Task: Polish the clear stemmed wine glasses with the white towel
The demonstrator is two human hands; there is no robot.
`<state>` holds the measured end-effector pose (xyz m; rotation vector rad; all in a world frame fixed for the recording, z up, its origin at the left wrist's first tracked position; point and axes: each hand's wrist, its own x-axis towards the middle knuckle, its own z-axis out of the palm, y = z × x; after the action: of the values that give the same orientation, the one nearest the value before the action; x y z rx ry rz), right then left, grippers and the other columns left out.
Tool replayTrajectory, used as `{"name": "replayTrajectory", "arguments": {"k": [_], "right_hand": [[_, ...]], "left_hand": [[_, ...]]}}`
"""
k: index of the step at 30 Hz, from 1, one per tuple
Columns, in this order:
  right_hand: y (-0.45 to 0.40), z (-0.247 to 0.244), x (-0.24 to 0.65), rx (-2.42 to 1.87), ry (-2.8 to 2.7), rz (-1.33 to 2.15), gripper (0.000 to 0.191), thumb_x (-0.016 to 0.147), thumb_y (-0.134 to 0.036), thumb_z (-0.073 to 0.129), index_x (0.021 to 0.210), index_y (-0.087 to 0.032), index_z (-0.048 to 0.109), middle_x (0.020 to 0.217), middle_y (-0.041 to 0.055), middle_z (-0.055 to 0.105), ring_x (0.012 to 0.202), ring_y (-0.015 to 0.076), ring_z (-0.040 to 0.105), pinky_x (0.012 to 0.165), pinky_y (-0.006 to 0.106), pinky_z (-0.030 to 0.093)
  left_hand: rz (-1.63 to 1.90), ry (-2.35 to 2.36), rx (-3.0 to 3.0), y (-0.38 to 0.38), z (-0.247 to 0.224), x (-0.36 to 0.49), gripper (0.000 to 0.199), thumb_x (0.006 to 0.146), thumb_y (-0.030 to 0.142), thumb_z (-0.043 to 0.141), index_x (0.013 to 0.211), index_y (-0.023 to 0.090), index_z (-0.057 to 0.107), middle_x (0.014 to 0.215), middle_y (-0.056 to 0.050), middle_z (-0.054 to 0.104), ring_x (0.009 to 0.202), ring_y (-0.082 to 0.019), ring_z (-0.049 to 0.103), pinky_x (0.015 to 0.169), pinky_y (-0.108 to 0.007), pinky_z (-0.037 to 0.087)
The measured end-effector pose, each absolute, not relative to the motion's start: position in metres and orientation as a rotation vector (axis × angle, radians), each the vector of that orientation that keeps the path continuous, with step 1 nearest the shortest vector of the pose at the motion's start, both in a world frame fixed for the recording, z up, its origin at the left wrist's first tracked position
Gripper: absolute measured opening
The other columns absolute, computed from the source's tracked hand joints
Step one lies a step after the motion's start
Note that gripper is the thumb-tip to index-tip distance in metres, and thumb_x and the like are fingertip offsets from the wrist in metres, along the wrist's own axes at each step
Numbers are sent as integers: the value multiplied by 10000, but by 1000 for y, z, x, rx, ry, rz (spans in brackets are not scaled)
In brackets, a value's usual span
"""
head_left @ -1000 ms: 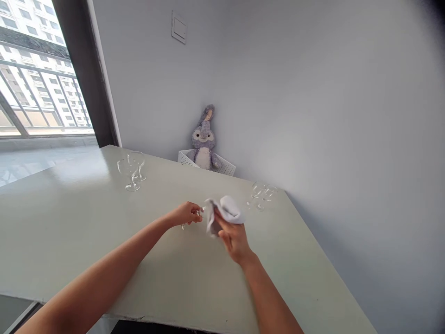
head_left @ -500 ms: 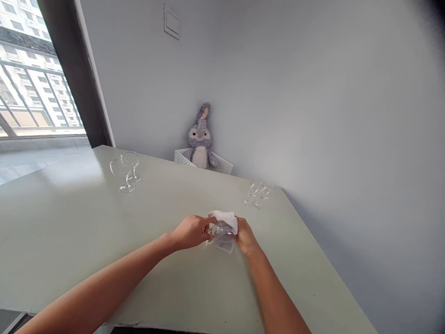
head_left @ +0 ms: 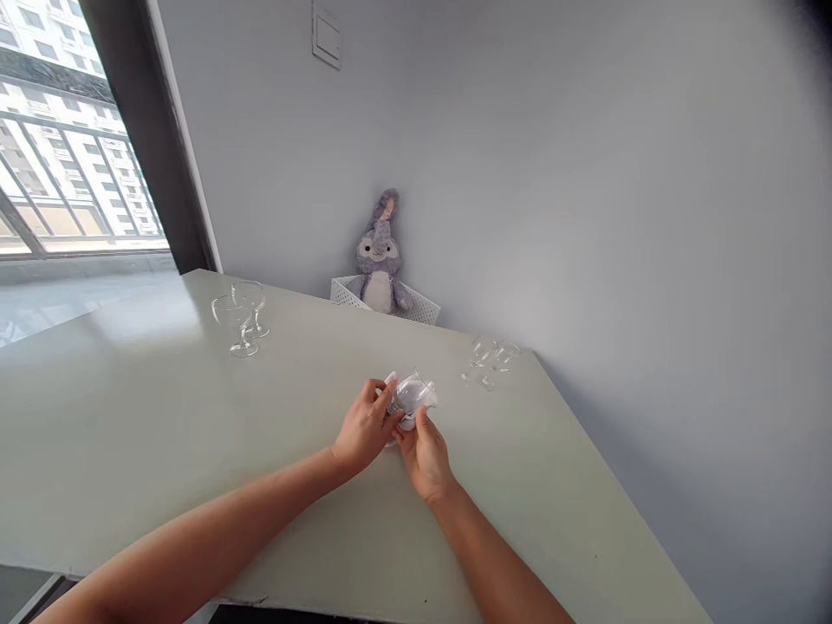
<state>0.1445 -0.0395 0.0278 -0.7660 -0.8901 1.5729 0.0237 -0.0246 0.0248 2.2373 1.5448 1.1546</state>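
A clear stemmed glass (head_left: 412, 394) is between my two hands above the table, tilted with its bowl facing up and away from me. Folds of a white cloth (head_left: 432, 399) show around the bowl. My left hand (head_left: 365, 429) is closed at the left side of the glass, fingers over its lower part and the cloth. From the lower right, my right hand (head_left: 426, 455) grips the cloth against the glass, thumb up along the near side. The fingers and cloth hide most of the stem.
Two stemmed glasses (head_left: 243, 322) stand at the back left of the pale table (head_left: 162, 416). Two more glasses (head_left: 484, 351) are near the far right edge. Beyond the table, a plush rabbit (head_left: 379, 260) sits in a white basket (head_left: 422, 308) against the walls.
The glass has turned so its bowl faces upward, away from me. My right hand has moved left and lower around it, and my left hand has shifted with it. The cloth is bunched differently.
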Motion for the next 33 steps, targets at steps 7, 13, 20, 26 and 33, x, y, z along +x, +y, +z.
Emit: {"name": "replayTrajectory", "arguments": {"k": [7,13,20,26,33], "right_hand": [[-40,20,142,-848,-828,1658,382,736,-529,568,944,-210,604,935,46,641,839,186,580,651,282,450],[-40,17,143,-822,-715,1854,386,662,-522,653,832,-178,608,697,8,618,608,131,547,520,227,399],[-34,13,148,-848,-720,1925,371,651,-511,664,750,-160,597,622,3,598,505,121,519,448,230,391],[-29,19,158,-892,-975,1744,391,736,-508,580,925,-167,611,719,29,628,585,146,565,509,263,447],[-27,23,169,-1081,-1166,1414,397,725,-528,575,771,-137,626,678,34,600,634,162,554,549,280,472]], "left_hand": [[956,1368,1941,-22,30,23,419,724,222,519,1142,225,502,1242,-76,434,1069,-251,443,883,-405,386],[757,685,1038,-16,36,11,604,716,210,570,1275,169,346,1155,-106,536,1001,-218,541,810,-324,438],[945,615,833,-6,33,5,466,710,327,651,1109,173,467,1148,-122,565,986,-234,566,781,-319,428],[1054,668,794,-1,39,1,445,704,311,667,1075,172,464,1131,-121,574,1016,-229,564,744,-271,427],[1124,615,738,-2,43,-1,415,717,289,662,1051,191,437,1157,-111,550,975,-243,594,776,-320,454]]}}
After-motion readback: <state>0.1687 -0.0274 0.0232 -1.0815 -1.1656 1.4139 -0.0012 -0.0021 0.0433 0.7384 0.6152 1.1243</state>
